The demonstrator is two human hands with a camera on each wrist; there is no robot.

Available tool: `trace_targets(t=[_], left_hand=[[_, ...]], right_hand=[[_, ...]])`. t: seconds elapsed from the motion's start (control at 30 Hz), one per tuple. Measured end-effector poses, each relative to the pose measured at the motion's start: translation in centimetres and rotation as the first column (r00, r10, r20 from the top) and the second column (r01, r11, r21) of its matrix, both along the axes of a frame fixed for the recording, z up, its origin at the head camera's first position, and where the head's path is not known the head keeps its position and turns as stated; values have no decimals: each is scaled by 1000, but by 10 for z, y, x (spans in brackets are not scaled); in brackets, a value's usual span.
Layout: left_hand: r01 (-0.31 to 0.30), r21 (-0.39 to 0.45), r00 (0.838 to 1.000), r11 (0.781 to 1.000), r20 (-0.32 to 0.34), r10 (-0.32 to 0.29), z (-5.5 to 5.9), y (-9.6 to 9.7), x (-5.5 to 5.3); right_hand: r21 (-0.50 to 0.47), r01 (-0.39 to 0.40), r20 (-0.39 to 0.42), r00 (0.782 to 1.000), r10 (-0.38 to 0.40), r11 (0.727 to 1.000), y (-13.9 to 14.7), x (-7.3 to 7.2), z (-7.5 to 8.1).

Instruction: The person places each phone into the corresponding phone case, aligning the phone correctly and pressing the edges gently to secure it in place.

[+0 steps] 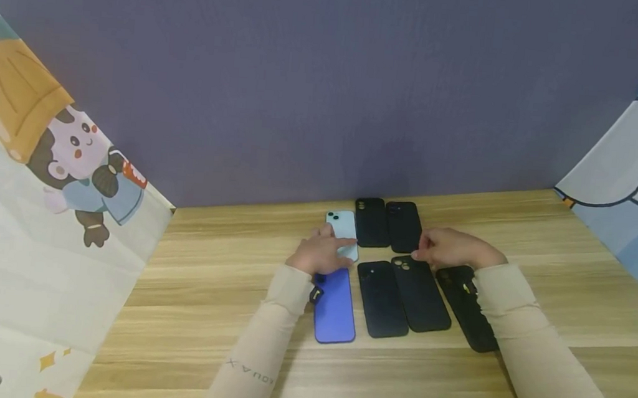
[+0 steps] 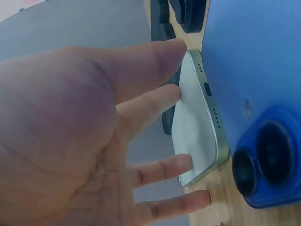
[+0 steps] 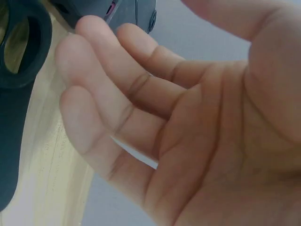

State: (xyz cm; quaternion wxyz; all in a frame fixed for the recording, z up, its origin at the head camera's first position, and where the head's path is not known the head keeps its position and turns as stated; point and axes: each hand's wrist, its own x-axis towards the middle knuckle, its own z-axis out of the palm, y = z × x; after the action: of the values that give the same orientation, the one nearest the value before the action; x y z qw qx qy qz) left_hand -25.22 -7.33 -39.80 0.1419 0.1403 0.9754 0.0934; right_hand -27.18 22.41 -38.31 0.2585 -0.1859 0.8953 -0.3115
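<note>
My left hand (image 1: 323,251) lies over a pale mint phone (image 1: 350,223), its fingers fairly straight. In the left wrist view, fingertips touch or nearly touch this phone's back (image 2: 195,127), with the thumb near its bottom corner. Below that hand is a blue-violet phone (image 1: 335,316), its two lenses close up in the left wrist view. My right hand (image 1: 450,247) hovers near a black phone case (image 1: 424,304) whose camera holes show wood through them. In the right wrist view, the right hand's fingers (image 3: 94,113) are loosely bent, with nothing visible between them.
Two black phones or cases lie by the wall: one (image 1: 372,223) and another (image 1: 403,227). A dark phone (image 1: 382,304) sits beside the black case. Another black one (image 1: 464,310) is partly under the right forearm. A grey-blue panel (image 1: 328,87) closes off the wooden table's (image 1: 205,290) back edge.
</note>
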Motion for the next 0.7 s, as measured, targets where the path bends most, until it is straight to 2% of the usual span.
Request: trace_targets(t=[0.13, 0.43, 0.57, 0.7], left_hand=[[-11, 12, 1000, 1000, -7, 11, 2, 1, 2], [-80, 60, 996, 995, -39, 82, -1, -2, 0], [-127, 100, 989, 987, -65, 134, -2, -4, 0], [-173, 87, 975, 981, -127, 183, -2, -6, -1]], right_hand=[[81, -24, -54, 998, 28, 996, -4, 2, 2], [189, -45, -86, 994, 62, 981, -10, 7, 5], [226, -37, -109, 992, 63, 973, -13, 7, 6], [270, -16, -134, 990, 53, 963, -16, 8, 6]])
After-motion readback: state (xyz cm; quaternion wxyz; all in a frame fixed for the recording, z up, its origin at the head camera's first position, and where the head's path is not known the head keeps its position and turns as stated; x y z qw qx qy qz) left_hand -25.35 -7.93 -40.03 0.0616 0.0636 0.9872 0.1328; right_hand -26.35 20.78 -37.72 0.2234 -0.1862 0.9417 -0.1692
